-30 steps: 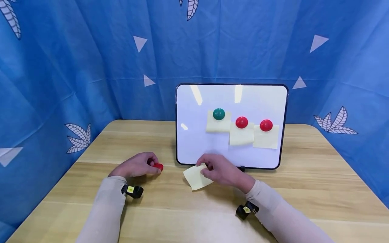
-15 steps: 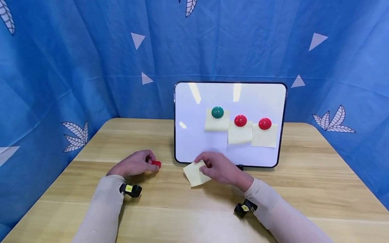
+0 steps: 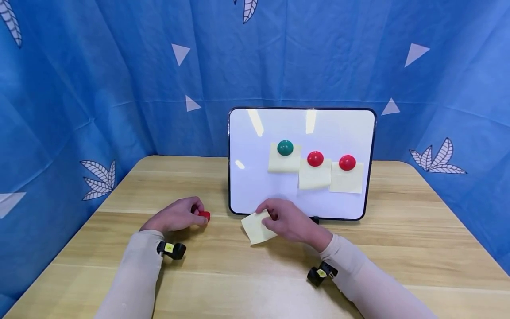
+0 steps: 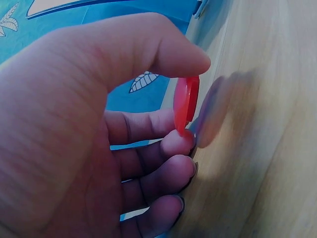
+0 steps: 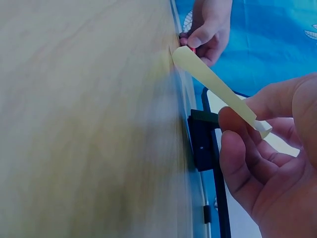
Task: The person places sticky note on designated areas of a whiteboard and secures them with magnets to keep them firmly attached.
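My left hand [image 3: 177,215] pinches a round red magnet [image 3: 205,215] between thumb and fingers, low over the table's left part. In the left wrist view the magnet [image 4: 184,101] is held on edge, its flat back facing the wood. Over the table in front of the whiteboard [image 3: 253,177], my right hand [image 3: 290,222] holds a pale yellow paper note [image 3: 255,229] by one side between thumb and fingers. Seen from the right wrist, the note [image 5: 215,82] appears nearly edge-on and slightly curved.
Three yellow notes hang on the whiteboard, one under a green magnet [image 3: 285,148], the others under a red magnet [image 3: 315,158] and another red magnet [image 3: 347,162]. A black stand foot [image 5: 200,141] supports the board's lower edge. A blue curtain [image 3: 338,66] surrounds the wooden table [image 3: 223,274].
The head view has shifted slightly. Both hands keep their grips on the magnet and the note almost in place; the note's free end has tilted up a little.
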Action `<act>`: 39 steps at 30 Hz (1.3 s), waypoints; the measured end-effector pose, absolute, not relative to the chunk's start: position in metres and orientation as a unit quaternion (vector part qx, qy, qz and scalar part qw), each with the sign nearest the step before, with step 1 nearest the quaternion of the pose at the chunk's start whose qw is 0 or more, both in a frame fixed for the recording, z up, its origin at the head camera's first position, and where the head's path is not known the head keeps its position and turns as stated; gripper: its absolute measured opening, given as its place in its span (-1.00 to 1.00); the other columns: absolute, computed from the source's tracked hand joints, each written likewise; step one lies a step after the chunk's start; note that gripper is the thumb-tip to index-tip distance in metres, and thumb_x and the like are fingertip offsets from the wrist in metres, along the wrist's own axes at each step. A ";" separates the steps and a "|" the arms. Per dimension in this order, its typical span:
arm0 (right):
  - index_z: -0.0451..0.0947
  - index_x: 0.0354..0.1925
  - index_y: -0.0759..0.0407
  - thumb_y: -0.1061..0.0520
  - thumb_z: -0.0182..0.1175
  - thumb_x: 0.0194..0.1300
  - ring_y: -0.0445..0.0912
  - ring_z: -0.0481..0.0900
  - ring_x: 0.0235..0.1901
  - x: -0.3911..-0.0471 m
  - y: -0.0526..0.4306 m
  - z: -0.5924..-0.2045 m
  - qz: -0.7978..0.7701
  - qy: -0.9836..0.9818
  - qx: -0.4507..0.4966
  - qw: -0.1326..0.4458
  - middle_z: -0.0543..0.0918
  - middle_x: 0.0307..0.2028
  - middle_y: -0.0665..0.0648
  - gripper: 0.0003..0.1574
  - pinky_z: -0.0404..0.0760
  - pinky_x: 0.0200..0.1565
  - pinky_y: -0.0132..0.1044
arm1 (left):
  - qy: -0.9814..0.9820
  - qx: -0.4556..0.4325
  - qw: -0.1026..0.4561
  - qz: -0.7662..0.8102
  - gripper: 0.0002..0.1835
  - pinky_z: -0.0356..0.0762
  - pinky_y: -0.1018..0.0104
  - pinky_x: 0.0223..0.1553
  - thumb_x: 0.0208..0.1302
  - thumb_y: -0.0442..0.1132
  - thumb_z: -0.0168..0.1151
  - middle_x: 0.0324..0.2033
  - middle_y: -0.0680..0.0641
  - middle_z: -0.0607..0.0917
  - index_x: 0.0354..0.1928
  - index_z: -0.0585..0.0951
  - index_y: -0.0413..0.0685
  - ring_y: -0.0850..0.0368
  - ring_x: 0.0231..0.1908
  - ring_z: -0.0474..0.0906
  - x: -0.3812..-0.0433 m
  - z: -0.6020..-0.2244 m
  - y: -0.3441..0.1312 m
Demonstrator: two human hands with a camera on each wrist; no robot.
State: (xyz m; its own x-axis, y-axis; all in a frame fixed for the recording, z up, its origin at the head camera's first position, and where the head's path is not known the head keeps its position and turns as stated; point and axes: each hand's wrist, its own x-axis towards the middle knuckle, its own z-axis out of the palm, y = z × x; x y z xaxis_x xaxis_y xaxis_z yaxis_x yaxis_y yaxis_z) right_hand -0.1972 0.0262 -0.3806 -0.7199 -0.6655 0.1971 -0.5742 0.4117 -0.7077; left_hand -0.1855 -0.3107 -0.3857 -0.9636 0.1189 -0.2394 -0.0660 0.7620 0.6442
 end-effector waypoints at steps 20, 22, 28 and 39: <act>0.63 -0.01 0.14 0.30 0.20 0.32 -0.11 0.45 -0.39 -0.195 0.027 -0.379 -0.426 0.827 -0.367 0.022 0.49 -0.42 -0.02 -0.72 0.49 -0.33 -0.31 | 0.933 0.012 0.112 0.342 -0.61 0.40 0.19 -0.32 0.12 -0.02 0.44 -0.29 -0.09 0.56 -0.15 0.52 -0.07 -0.02 -0.28 0.44 -0.186 -0.380 -0.308; 0.63 -0.01 0.14 0.29 0.20 0.32 -0.11 0.45 -0.40 -0.195 0.027 -0.379 -0.431 0.825 -0.365 0.019 0.49 -0.42 -0.02 -0.73 0.49 -0.33 -0.31 | 0.932 0.011 0.109 0.345 -0.60 0.40 0.19 -0.34 0.13 -0.01 0.44 -0.28 -0.09 0.56 -0.13 0.52 -0.07 -0.02 -0.28 0.43 -0.186 -0.380 -0.306; 0.64 -0.03 0.14 0.30 0.20 0.32 -0.12 0.46 -0.42 -0.195 0.027 -0.380 -0.446 0.818 -0.363 0.024 0.50 -0.45 -0.02 -0.73 0.48 -0.36 -0.32 | 0.930 0.004 0.098 0.354 -0.60 0.39 0.20 -0.37 0.15 -0.04 0.43 -0.26 -0.10 0.56 -0.11 0.50 -0.06 -0.02 -0.29 0.43 -0.186 -0.381 -0.305; 0.64 -0.03 0.12 0.30 0.20 0.31 -0.13 0.44 -0.45 -0.195 0.027 -0.380 -0.449 0.815 -0.366 0.002 0.46 -0.47 -0.03 -0.73 0.46 -0.39 -0.33 | 0.925 0.009 0.086 0.370 -0.58 0.46 0.19 -0.31 0.22 -0.01 0.39 -0.18 -0.11 0.56 -0.04 0.48 -0.06 -0.02 -0.24 0.47 -0.188 -0.379 -0.306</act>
State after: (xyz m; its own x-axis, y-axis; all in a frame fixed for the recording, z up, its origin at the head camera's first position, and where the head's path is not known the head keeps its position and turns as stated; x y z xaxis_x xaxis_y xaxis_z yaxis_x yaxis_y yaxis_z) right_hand -0.1953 0.0266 -0.3805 -0.7321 -0.5984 0.3254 -0.5947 0.3285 -0.7337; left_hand -0.1880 -0.3057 -0.3792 -0.9851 0.0806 -0.1519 -0.0462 0.7267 0.6854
